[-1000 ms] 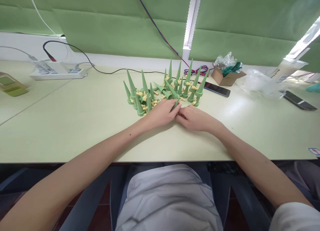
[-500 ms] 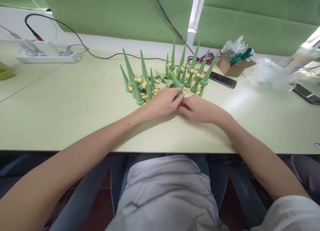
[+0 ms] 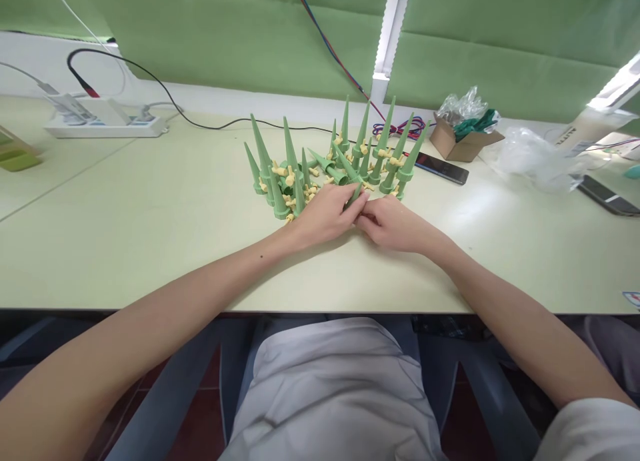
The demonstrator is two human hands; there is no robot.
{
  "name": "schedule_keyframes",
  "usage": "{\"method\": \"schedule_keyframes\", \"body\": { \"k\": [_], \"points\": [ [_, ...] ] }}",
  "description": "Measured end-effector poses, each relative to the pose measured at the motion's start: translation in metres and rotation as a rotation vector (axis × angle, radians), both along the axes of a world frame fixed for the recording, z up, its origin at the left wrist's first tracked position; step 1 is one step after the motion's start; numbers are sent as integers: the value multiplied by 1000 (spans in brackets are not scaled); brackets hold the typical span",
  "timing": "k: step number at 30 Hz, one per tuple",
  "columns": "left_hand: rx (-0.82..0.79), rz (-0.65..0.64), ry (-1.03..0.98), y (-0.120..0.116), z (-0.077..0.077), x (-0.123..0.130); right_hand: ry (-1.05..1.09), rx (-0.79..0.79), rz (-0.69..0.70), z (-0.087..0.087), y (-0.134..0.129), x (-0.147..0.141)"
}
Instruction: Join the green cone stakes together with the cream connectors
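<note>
My left hand (image 3: 326,212) is closed around a green plastic watering spike (image 3: 356,193), whose tip shows above the thumb and fingers. My right hand (image 3: 399,225) meets it fingertip to fingertip at the spike's lower end. Its fingers are pinched, and what lies between them is hidden. Just beyond both hands, several more green spikes stand point up in two clusters, such as a left spike (image 3: 291,144) and a right spike (image 3: 387,129). Small yellow valves (image 3: 290,176) stick out from many of them. Between the clusters, a loose spike (image 3: 330,168) lies on its side.
A dark phone (image 3: 443,168) and a small cardboard box (image 3: 463,143) with plastic and green material are at the right. Further right are a clear plastic bag (image 3: 530,151) and another phone (image 3: 607,196). A power strip (image 3: 107,128) sits at the back left of the table (image 3: 150,214).
The camera view has tilted a little, so the table and its things appear slightly lower. Both hands stay together, with the left still around the spike.
</note>
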State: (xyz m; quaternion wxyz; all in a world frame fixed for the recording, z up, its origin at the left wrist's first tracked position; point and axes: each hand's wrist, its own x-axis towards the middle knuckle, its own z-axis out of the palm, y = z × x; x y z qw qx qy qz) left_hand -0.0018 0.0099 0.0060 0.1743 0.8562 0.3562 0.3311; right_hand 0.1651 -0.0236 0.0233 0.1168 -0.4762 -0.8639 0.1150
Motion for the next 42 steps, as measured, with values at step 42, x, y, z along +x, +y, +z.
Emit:
{"method": "schedule_keyframes", "body": {
  "k": [42],
  "points": [
    [10,97,-88,1,1,-5,374,76,-45,-18,2,-12]
  ]
}}
